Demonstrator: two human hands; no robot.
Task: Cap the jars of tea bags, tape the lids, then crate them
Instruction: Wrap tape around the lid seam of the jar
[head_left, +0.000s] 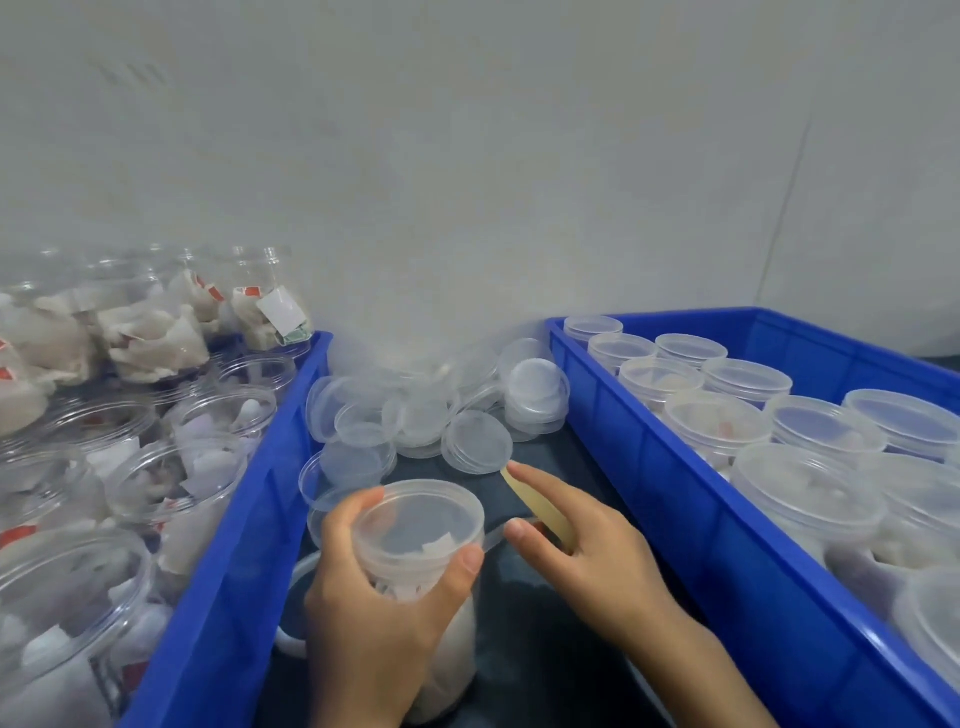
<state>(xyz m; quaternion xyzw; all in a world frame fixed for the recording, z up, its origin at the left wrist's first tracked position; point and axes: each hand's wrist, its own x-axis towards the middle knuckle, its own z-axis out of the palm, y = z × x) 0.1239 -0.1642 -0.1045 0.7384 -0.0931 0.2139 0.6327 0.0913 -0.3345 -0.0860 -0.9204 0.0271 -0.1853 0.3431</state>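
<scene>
Between two blue crates, on the dark worktop, we hold a capped jar of tea bags and a strip of tape.

Our left hand (374, 603) has its grip clamped round the jar (421, 571) just under its clear lid (418, 519), thumb on the near side. Our right hand (576, 545) pinches the tan tape (540, 506) between thumb and forefinger, the strip touching the lid's right edge. Behind the jar a heap of loose lids (431, 415) lies against the worktop's far edge, by the pale wall (467, 182). The left crate (249, 519) holds open jars (156, 467) of tea bags, some stacked in its far corner. The right crate (701, 493) holds capped jars (810, 499) in rows. Both crate walls stand close on either side of our hands.
</scene>
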